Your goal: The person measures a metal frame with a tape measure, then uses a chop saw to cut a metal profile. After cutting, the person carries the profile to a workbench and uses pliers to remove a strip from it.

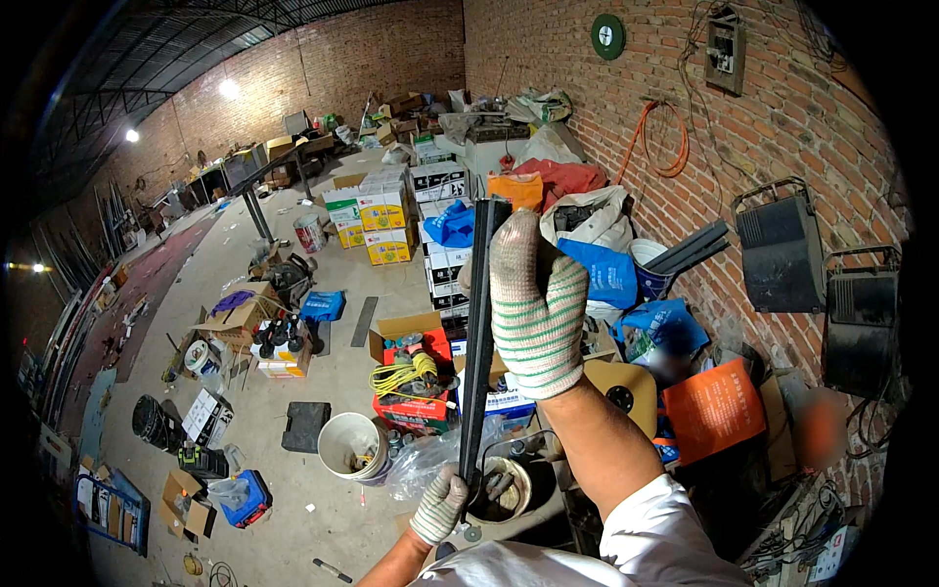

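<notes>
A long, dark metal bar (478, 342) runs up the middle of the view, tilted slightly with its top to the right. Near its upper end, my right hand (536, 313) grips it, in a white knit glove with green stripes. Some of those fingers are hidden behind the glove and the bar. Lower down, my left hand (440, 506), in a matching glove, is closed round the bar's bottom part. Beneath the bar's lower end stands a bucket (518, 499) with tools in it, next to clear plastic sheeting (425, 476).
A white bucket (337, 430) and a black case (306, 427) stand on the floor at left. Beyond the bar, a red box (411, 416) holds yellow cord (406, 372). Stacked cartons (386, 215) rise farther back. Bags and an orange sheet (714, 411) crowd the brick wall (782, 127).
</notes>
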### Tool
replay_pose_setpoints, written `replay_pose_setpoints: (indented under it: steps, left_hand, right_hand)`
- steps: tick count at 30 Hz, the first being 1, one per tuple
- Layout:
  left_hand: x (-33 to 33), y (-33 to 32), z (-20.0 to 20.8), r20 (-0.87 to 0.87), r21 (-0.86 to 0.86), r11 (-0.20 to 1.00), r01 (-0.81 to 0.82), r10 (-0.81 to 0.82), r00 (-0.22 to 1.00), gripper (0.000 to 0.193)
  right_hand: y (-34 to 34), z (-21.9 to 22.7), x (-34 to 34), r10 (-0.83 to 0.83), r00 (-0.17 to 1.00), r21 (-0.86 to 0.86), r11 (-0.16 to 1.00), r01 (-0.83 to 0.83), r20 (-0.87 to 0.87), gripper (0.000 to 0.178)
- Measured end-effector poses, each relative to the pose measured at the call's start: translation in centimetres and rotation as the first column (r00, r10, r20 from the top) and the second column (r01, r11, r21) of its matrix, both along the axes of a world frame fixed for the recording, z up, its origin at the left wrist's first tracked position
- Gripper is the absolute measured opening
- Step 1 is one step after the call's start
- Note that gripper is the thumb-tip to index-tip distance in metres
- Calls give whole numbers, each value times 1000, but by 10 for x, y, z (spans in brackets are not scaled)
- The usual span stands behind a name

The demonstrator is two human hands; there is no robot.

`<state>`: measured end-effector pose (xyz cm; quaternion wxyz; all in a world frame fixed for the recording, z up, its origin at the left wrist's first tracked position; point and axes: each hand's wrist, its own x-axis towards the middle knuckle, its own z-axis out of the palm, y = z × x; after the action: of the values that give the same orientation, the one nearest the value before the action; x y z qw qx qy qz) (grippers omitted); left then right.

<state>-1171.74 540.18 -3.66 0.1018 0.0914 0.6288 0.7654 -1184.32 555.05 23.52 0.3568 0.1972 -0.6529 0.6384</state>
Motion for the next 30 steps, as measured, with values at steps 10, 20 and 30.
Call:
replay_pose_setpoints:
  steps: [10, 20, 30]
  left_hand:
    - [0, -4, -19, -38, 44, 999, 13, -11, 999, 36]
    - [4, -8, -39, -45, -130, 991, -43, 37, 998, 34]
    - [5, -14, -19, -65, -100, 995, 23, -29, 997, 43]
  right_hand:
    - [0, -3, 3, 2, 998, -8, 1000, -1, 59, 53]
    - [1, -1, 9, -2, 983, 26, 1000, -3, 184, 41]
    - [0, -14, -48, -205, 922, 215, 934, 284, -330, 19]
